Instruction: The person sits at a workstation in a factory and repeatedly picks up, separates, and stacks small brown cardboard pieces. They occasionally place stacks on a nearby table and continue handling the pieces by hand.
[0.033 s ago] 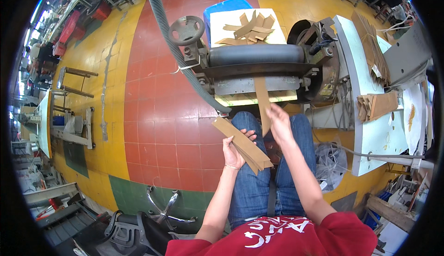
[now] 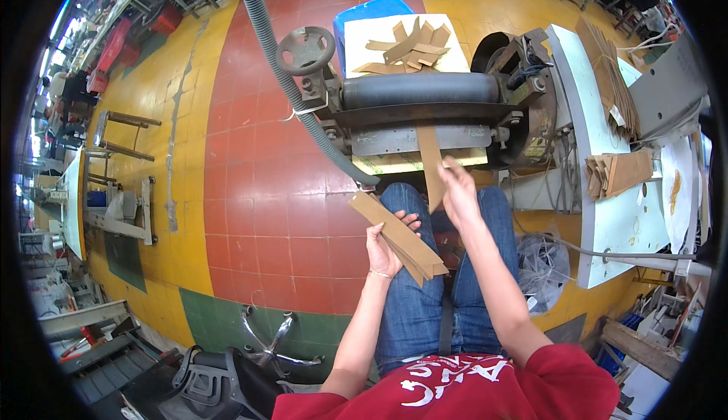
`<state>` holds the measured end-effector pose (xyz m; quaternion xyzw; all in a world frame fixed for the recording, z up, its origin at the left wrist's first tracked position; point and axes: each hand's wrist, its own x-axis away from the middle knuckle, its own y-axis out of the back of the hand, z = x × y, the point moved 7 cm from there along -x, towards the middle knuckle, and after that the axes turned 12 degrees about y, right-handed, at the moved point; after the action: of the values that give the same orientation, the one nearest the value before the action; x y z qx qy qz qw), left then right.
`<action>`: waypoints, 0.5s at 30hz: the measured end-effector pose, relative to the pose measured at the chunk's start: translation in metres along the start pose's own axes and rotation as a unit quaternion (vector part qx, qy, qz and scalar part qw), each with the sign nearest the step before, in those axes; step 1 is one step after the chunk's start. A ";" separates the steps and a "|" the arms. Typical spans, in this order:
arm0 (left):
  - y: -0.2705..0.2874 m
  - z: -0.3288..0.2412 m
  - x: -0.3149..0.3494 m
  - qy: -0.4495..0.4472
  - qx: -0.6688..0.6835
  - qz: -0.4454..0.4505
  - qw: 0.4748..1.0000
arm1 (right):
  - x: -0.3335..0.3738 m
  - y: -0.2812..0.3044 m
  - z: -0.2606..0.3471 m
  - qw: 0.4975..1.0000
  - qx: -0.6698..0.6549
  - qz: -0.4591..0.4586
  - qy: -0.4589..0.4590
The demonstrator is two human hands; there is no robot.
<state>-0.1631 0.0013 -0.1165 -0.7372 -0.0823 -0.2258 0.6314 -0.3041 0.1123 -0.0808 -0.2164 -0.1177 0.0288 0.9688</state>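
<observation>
My left hand (image 2: 379,249) is closed around a small stack of flat brown strips (image 2: 400,236), held slanting above my left thigh. My right hand (image 2: 459,198) pinches the near part of a single brown strip (image 2: 430,158). The far end of this strip lies over the grey metal plate (image 2: 379,141) of a roller machine and passes out of sight under its dark crossbar (image 2: 425,114). Behind the bar runs a wide dark roller (image 2: 421,91). What the strip's hidden end touches cannot be seen.
Loose brown strips (image 2: 413,44) lie on a pale board over a blue bin (image 2: 371,9) beyond the roller. A grey hose (image 2: 262,29) and handwheel (image 2: 305,50) stand at left. Bundled strips (image 2: 618,173) rest on the light table (image 2: 626,230) at right.
My right hand has shifted slightly forward, and the single strip has slid a little farther under the crossbar. My left hand and its stack look unchanged.
</observation>
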 end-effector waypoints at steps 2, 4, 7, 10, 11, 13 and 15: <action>0.002 0.000 -0.001 -0.001 -0.032 -0.023 0.999 | -0.008 0.002 -0.004 0.998 0.011 -0.068 0.005; 0.001 -0.001 -0.003 0.000 -0.061 -0.037 0.997 | 0.002 0.009 -0.008 0.989 0.120 -0.088 -0.002; 0.002 0.001 -0.005 0.002 -0.078 -0.055 0.995 | 0.068 0.027 -0.023 0.974 0.190 0.040 -0.119; 0.005 0.006 -0.002 0.018 -0.097 -0.108 0.989 | 0.113 0.025 -0.010 0.910 0.346 0.220 -0.059; 0.000 0.007 -0.001 0.006 -0.101 -0.081 0.992 | 0.118 0.026 -0.003 0.872 0.429 0.232 -0.043; -0.003 0.006 0.000 -0.015 -0.119 -0.084 0.989 | 0.114 0.015 0.019 0.821 0.524 0.227 0.031; -0.001 0.005 0.001 -0.028 -0.121 -0.106 0.987 | 0.109 -0.004 0.045 0.800 0.549 0.200 0.138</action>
<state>-0.1615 0.0059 -0.1153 -0.8015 -0.1497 -0.2789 0.5073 -0.2094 0.1390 -0.0160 0.3314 0.0986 0.2512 0.9041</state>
